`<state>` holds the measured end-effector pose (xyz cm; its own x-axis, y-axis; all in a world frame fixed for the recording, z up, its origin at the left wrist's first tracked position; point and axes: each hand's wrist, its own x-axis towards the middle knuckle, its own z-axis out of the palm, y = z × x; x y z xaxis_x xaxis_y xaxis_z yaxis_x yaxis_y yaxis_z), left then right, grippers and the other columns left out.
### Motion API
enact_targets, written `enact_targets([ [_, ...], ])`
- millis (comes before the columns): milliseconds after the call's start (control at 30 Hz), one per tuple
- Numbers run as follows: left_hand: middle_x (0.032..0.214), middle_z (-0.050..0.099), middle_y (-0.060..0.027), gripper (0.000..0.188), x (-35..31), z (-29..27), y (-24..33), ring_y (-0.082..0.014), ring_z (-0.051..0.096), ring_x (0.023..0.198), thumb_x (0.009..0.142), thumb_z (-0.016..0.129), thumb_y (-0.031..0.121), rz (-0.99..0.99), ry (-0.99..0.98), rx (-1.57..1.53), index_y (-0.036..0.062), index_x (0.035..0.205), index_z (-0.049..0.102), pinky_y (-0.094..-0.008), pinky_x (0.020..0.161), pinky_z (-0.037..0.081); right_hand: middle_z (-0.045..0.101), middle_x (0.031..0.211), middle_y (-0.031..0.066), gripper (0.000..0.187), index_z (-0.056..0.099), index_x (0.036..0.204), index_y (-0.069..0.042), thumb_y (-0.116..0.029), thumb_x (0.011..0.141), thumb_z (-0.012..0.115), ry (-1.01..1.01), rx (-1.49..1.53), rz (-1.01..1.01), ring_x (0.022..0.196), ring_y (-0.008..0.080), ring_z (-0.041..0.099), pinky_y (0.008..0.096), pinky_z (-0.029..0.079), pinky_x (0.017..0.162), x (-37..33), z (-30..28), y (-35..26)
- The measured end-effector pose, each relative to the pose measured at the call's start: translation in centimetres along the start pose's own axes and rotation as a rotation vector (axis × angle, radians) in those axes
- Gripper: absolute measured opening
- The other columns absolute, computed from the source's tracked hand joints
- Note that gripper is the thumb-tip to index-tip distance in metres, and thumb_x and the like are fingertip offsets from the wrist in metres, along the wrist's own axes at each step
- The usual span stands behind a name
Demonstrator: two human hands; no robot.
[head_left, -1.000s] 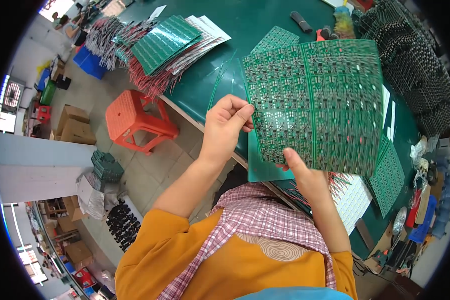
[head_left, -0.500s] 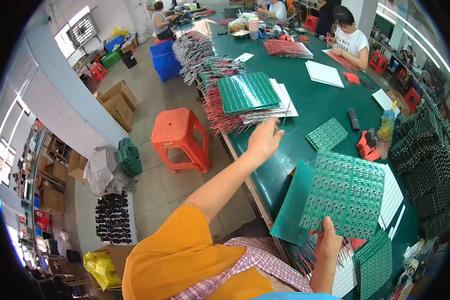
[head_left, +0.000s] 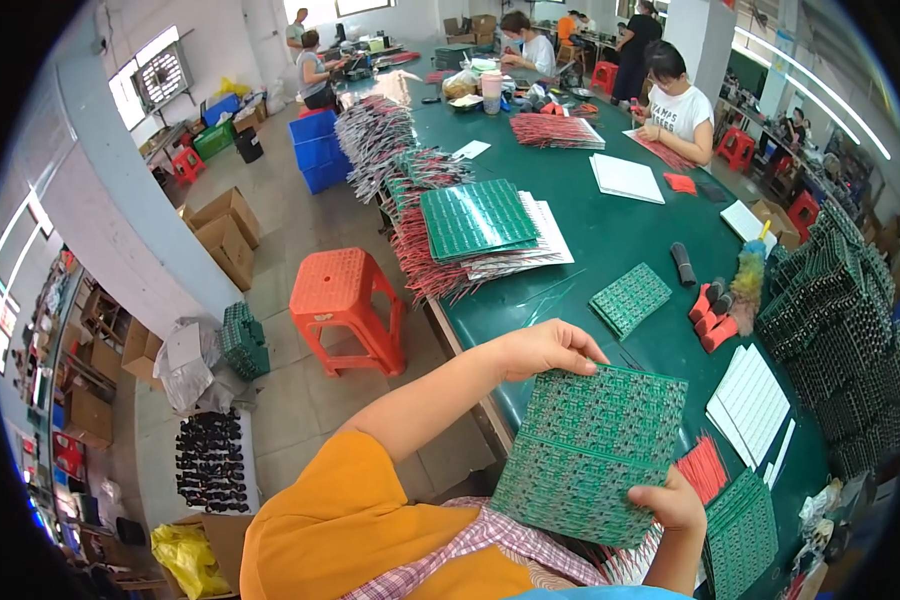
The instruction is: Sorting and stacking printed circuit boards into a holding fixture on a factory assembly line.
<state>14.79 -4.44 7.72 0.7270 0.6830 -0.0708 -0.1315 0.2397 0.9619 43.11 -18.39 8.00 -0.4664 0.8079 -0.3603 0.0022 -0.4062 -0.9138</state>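
Fingers (head_left: 578, 350) of left hand (head_left: 548, 350) are pinched on far edge of circuit panel (head_left: 590, 450); panel is held between both hands. Smaller green board (head_left: 630, 300) is laid beyond panel. Panel's right edge is gripped by right hand (head_left: 675, 503). Right of panel: red wires (head_left: 703, 470), green boards (head_left: 741, 535), white sheets (head_left: 748, 405).

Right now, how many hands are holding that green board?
2 on the green board: left hand at its top edge, right hand at its right edge. Some fingers hidden.
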Motion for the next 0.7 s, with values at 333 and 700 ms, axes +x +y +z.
enact_targets([
  [333, 0.106, 0.063, -0.0078, 0.027, 0.1, -0.9, -4.0, -0.0167, 0.061, 0.094, 0.090, 0.055, 0.009, 0.111, 0.509, -0.471, 0.0007, 0.116, 0.053, -0.0334, 0.083, 0.051, 0.053, 0.124, 0.0143, 0.084, 0.030, 0.138, -0.012, -0.056, 0.076, 0.065, -0.097, 0.614, -0.556, 0.103, 0.0303, 0.058, 0.0453, 0.051, 0.082, 1.9, 1.7, 4.1],
  [700, 0.096, 0.059, -0.0026, 0.026, -3.1, 7.8, -7.0, -0.0107, 0.057, 0.089, 0.088, 0.055, 0.004, 0.150, 0.456, -0.555, 0.0060, 0.112, 0.044, -0.0247, 0.076, 0.048, 0.053, 0.119, 0.0109, 0.050, 0.039, 0.129, -0.003, -0.016, 0.086, 0.060, 0.442, 0.515, -0.465, 0.100, 0.0233, 0.058, 0.0369, 0.054, 0.073, 2.2, 6.1, 4.9],
])
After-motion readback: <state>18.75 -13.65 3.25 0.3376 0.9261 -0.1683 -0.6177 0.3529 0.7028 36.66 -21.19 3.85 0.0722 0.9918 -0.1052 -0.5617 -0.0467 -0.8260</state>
